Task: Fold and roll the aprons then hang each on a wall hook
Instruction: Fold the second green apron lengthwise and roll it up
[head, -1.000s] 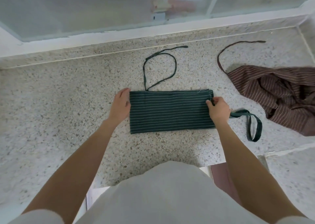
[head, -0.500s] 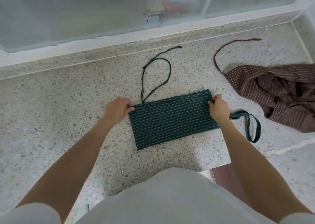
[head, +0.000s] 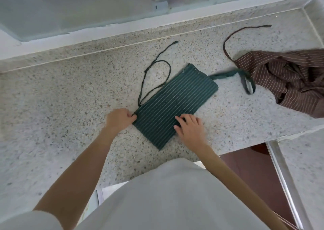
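The left hand (head: 121, 119) is curled closed, its fingertips pinching the near-left corner of the folded green apron (head: 175, 103), right where a thin tie leaves the cloth. The right hand (head: 191, 130) lies spread and flat, fingers apart, pressing on the apron's near edge without gripping anything; its fingertips rest on the stripes and its palm sits just off the cloth on the counter.

The green apron is a long folded rectangle with fine pale stripes, lying flat on the speckled stone counter (head: 61, 107) and set at a slant, its near end between the two hands and its far end pointing away and to the right. From the corner under the left hand a thin dark tie (head: 154, 68) loops away across the counter, one end trailing off toward the window ledge (head: 87, 35). From the apron's far end a wider green strap (head: 245, 82) runs out to the right and doubles back in a loop; it looks blurred along part of its length.

Just beyond that strap, to the right of the green apron, a brown striped apron (head: 289, 82) lies crumpled in a heap, its own thin tie (head: 228, 42) curving away toward the ledge. Nearer than the green apron, the person's pale shirt (head: 175, 194) fills the bottom of the view.
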`<action>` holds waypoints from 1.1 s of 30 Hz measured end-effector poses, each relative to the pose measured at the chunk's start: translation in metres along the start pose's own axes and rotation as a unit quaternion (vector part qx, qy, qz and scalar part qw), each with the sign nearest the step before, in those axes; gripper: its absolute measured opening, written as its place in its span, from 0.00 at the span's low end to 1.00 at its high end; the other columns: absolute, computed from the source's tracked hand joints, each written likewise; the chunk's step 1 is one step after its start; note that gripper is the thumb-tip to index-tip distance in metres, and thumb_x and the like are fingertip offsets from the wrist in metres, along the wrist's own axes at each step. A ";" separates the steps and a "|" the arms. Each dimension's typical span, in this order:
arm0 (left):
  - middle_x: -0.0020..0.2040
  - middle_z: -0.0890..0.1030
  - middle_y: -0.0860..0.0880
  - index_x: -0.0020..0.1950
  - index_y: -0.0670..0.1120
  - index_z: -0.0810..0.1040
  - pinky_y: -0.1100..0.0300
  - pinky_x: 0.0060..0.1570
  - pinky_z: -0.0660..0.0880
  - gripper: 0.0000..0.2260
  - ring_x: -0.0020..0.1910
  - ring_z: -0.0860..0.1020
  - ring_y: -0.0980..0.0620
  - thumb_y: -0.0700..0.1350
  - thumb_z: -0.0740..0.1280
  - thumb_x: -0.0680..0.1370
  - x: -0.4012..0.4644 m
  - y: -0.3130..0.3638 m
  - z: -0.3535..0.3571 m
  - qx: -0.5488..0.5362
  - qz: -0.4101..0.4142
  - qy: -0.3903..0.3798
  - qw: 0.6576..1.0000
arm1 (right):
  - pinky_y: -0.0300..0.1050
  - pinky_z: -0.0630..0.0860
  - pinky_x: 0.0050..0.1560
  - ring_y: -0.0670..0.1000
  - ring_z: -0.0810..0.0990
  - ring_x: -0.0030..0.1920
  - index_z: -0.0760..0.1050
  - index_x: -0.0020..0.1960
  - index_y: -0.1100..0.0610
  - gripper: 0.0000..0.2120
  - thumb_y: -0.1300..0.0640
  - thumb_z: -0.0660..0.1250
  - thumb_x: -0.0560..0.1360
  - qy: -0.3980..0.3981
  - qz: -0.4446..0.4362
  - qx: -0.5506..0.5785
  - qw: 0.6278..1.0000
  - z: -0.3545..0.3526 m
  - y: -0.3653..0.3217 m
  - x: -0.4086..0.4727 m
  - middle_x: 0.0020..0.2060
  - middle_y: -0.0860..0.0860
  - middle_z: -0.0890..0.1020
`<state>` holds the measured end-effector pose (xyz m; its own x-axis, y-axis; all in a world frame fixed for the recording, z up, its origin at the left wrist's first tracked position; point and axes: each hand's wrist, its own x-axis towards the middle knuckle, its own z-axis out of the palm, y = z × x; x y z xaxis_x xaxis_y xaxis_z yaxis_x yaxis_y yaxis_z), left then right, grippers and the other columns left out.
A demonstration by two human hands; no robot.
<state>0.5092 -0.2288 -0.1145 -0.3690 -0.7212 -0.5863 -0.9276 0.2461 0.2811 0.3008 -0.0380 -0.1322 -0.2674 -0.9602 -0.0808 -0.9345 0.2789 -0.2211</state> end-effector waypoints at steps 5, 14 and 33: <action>0.49 0.77 0.50 0.52 0.47 0.76 0.57 0.48 0.70 0.13 0.50 0.75 0.49 0.49 0.72 0.71 -0.041 -0.007 0.039 0.057 0.243 0.113 0.962 | 0.57 0.64 0.67 0.54 0.71 0.65 0.71 0.67 0.55 0.18 0.51 0.56 0.81 -0.028 0.032 -0.021 0.999 0.002 0.029 -0.008 0.63 0.52 0.75; 0.50 0.81 0.48 0.49 0.44 0.80 0.57 0.50 0.76 0.14 0.49 0.80 0.49 0.42 0.77 0.66 -0.043 0.005 0.070 0.114 0.462 0.114 0.872 | 0.62 0.50 0.72 0.58 0.66 0.70 0.69 0.69 0.56 0.23 0.62 0.64 0.74 -0.050 -0.025 -0.008 0.998 -0.014 0.062 -0.003 0.67 0.56 0.70; 0.37 0.79 0.48 0.57 0.43 0.76 0.59 0.30 0.71 0.12 0.30 0.73 0.55 0.48 0.59 0.81 0.040 0.154 -0.057 -0.065 0.370 0.208 0.903 | 0.37 0.68 0.37 0.49 0.78 0.41 0.76 0.47 0.59 0.09 0.52 0.68 0.75 0.007 0.317 0.346 0.883 -0.041 0.081 0.021 0.40 0.51 0.80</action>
<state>0.3554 -0.2571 -0.0511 -0.8060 -0.5782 0.1265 -0.4114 0.7010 0.5826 0.2099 -0.0359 -0.1122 -0.6929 -0.6062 -0.3904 -0.2295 0.6987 -0.6776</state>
